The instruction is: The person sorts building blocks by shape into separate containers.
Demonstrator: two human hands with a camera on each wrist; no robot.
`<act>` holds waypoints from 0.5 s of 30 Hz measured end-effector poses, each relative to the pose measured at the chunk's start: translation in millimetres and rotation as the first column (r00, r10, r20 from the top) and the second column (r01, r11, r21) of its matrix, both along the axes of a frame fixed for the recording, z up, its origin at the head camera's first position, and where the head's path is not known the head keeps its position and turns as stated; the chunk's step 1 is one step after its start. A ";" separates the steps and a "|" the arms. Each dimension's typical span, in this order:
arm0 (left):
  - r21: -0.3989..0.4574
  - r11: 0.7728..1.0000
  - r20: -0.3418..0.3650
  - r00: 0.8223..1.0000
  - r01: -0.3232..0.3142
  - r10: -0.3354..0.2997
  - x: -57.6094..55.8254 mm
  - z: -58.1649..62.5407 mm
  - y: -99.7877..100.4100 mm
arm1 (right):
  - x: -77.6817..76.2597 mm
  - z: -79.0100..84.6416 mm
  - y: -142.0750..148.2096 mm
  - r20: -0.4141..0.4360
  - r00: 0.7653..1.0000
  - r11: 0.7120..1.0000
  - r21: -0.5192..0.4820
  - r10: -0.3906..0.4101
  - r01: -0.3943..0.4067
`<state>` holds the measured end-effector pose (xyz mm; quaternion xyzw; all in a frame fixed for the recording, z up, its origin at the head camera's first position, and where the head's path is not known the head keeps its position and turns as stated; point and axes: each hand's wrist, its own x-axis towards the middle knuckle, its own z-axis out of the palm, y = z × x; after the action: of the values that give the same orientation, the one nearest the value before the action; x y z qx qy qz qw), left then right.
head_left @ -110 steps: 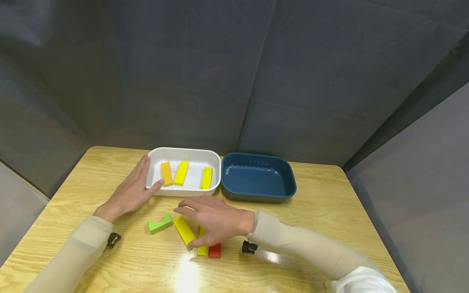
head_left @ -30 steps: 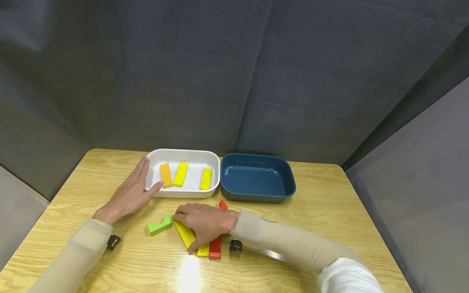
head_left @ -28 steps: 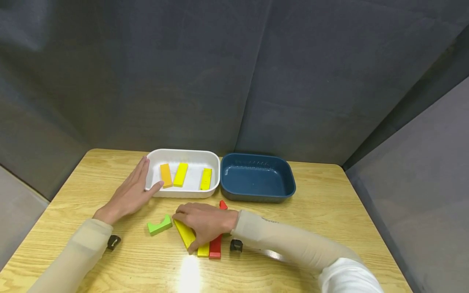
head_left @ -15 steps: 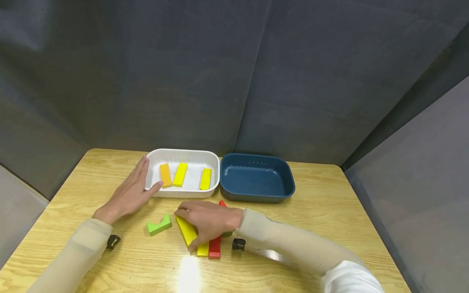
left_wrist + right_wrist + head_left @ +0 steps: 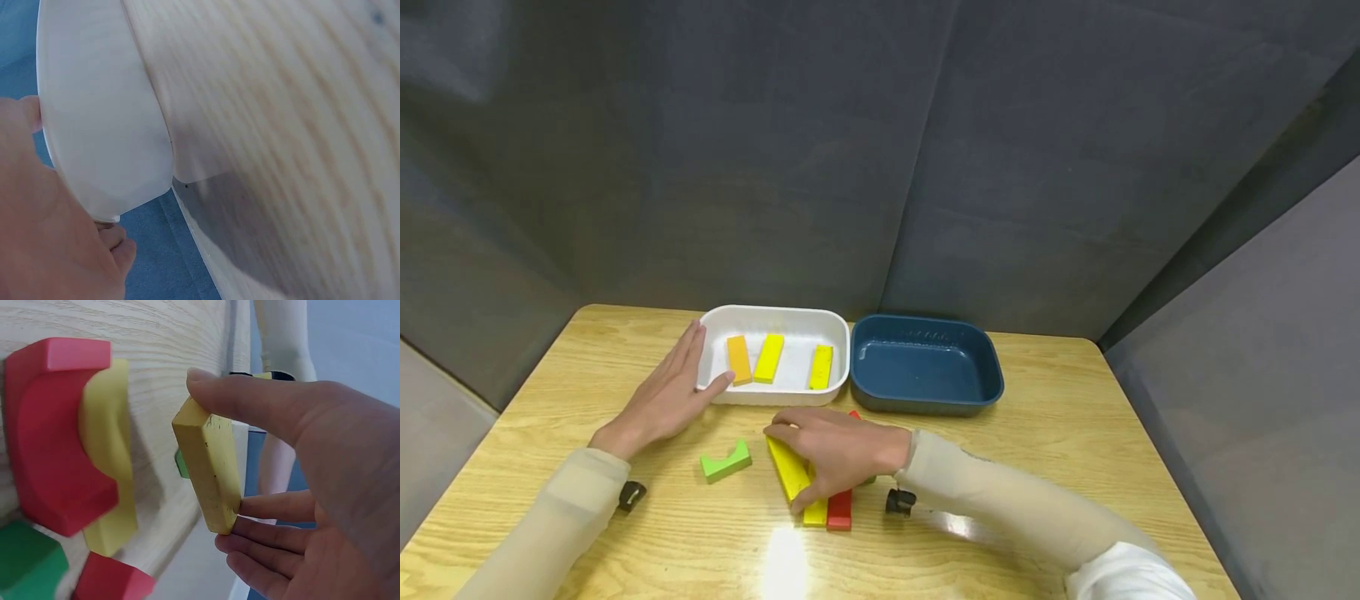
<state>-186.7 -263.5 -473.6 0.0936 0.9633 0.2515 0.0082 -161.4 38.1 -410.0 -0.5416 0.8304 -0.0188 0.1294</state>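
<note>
My right hand pinches a long yellow block by its ends, thumb at one end and fingertips at the other. In the right wrist view the block is tilted over the wooden table. Close beside it lie another yellow block and a red block; the right wrist view shows a curved notch in the red block. My left hand rests at the left end of a white tray, fingers straight along its rim. Left of the held block lies a notched light-green block.
Inside the white tray lie an orange block and two yellow blocks. A dark blue tray stands against its right side. A darker green block and another red block lie near the notched red one.
My right hand has closed its thumb and fingers on the yellow block and shifted slightly right with it, towards the other blocks. My left hand stays at the white tray.
</note>
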 end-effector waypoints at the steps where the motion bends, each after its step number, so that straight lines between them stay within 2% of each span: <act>1: -0.001 1.000 -0.001 1.000 -0.002 0.002 -0.1 0.0 0.2 | -0.3 1.7 0.8 -0.008 1.000 1.000 -0.003 -0.004 0.004; 6: -0.005 1.000 -0.001 1.000 -0.002 0.002 -1.3 -0.1 0.0 | -4.3 11.2 2.5 -0.034 0.999 0.999 -0.032 -0.011 0.010; 15: -0.005 1.000 0.004 1.000 0.004 -0.004 -0.3 1.1 -0.5 | -18.7 31.8 5.1 0.021 0.996 0.995 -0.053 -0.084 0.085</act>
<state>-187.0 -264.0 -472.6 0.0951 0.9637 0.2494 0.0111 -180.2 43.2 -378.1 -0.5092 0.8505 -0.0518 0.1215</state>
